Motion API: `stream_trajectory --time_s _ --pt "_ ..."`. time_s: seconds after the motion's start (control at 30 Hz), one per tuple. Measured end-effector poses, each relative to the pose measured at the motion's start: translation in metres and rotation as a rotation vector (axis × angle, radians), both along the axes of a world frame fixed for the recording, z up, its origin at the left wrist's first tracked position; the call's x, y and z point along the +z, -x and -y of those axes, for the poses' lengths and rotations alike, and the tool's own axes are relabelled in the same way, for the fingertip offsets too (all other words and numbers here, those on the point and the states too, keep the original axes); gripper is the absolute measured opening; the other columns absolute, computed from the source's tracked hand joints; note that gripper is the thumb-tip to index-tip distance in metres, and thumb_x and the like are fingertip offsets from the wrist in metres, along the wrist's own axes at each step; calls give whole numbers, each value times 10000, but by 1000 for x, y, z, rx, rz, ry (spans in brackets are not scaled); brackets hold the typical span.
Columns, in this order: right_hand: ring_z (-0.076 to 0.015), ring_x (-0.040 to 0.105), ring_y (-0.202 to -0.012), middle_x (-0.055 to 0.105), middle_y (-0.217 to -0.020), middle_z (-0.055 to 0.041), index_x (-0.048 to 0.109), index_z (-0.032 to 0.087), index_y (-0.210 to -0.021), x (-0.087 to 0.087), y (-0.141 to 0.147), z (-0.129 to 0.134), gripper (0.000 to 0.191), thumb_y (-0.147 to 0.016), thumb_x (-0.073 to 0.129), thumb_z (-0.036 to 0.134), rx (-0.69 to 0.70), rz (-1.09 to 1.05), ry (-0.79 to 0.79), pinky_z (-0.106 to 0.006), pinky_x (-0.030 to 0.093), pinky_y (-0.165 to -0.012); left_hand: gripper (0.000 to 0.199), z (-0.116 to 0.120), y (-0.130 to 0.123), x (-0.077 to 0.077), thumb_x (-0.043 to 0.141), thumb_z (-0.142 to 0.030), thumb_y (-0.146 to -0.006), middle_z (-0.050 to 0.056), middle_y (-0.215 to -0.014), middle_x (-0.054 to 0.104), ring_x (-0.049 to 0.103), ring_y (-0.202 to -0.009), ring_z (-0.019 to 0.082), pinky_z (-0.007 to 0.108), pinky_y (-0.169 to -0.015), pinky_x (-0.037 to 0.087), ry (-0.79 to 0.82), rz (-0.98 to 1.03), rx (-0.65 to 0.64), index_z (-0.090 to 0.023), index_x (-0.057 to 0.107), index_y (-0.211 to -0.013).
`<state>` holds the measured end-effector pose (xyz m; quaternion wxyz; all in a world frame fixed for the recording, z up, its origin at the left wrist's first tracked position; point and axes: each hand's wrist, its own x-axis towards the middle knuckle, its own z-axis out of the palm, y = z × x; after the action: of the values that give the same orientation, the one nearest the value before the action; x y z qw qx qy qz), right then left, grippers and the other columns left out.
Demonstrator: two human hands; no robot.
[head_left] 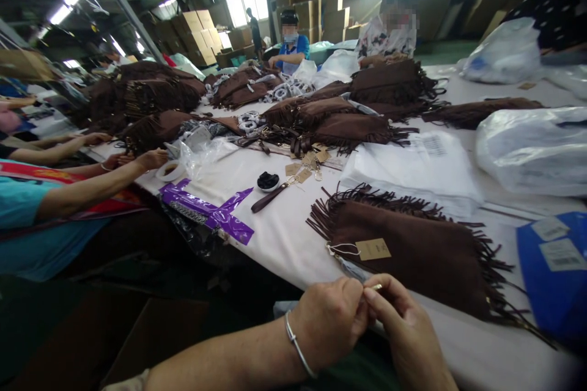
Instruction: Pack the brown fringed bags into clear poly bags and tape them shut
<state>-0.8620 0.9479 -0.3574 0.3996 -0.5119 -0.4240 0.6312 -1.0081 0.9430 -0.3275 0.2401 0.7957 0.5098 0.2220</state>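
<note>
Brown suede fringed bag [413, 250] flat on table [284, 238], paper tag [373, 249] attached.

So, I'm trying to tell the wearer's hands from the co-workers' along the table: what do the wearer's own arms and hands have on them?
Both forearms are bare, with no sleeves or gloves in view. The left hand has a thin silver bangle at the wrist. The right hand shows no jewellery.

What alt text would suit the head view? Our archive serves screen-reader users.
A person's left hand and right hand meet at the table edge, pinching a small gold metal piece beside a brown fringed bag with a paper tag. Co-workers line the table, with more fringed bags piled further along it.
</note>
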Motion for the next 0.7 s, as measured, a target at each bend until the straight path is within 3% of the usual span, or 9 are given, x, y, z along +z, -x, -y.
stream_trajectory --time_s 0.07,0.2,0.27,0.33,0.4,0.47,0.6,0.7 --pt "-86 427 -538 479 -576 48 593 211 -895 2 -2 -1 310 -773 637 493 20 -85 68 -204 358 -514 186 -3 4 8 427 -279 -896 33 -705 583 544 -604 130 228 -552 438 255 201 15 -146 537 -828" --pt "-77 384 -475 467 -542 49 548 212 -1181 15 -3 -1 500 -789 613 515 43 -305 204 -202 299 -454 220 -14 18 22 478 -365 -882 -34 -612 491 373 -400 43 148 -351 276 1008 697 -55 -154 541 -869" --pt "-74 390 -483 493 -567 33 584 201 -1113 21 -1 0 464 -772 637 511 51 -367 235 -203 306 -458 212 -18 24 24 521 -363 -857 -43 -604 467 311 -356 27 138 -301 201 1265 875 -97 -151 538 -862" --pt "-64 381 -478 513 -592 26 599 203 -1014 22 1 -1 393 -760 658 496 45 -417 261 -200 304 -457 180 -20 27 23 543 -330 -835 -48 -589 444 280 -342 20 131 -286 175 1400 987 -104 -150 529 -824" --pt "-58 380 -477 522 -609 27 588 208 -961 18 3 -2 362 -745 680 483 42 -446 279 -196 305 -458 157 -21 27 19 552 -305 -815 -50 -577 436 279 -336 20 128 -280 175 1443 1016 -89 -151 525 -799" --pt "-57 392 -479 516 -599 36 574 210 -936 9 5 -3 349 -739 693 472 58 -456 289 -191 310 -463 162 -20 27 16 556 -308 -807 -43 -588 454 307 -341 24 126 -277 197 1381 961 -66 -146 546 -807" --pt "-55 410 -461 508 -550 49 553 202 -893 -11 5 -4 300 -772 668 452 109 -395 278 -182 304 -460 242 -14 26 11 527 -377 -834 -39 -588 482 405 -385 54 147 -321 317 1087 651 20 -146 584 -875" --pt "-68 428 -456 497 -506 52 549 196 -900 -20 4 -8 302 -799 631 468 173 -307 259 -193 316 -469 309 -11 31 5 453 -428 -871 -38 -554 479 419 -421 72 176 -382 325 886 458 17 -151 590 -872"
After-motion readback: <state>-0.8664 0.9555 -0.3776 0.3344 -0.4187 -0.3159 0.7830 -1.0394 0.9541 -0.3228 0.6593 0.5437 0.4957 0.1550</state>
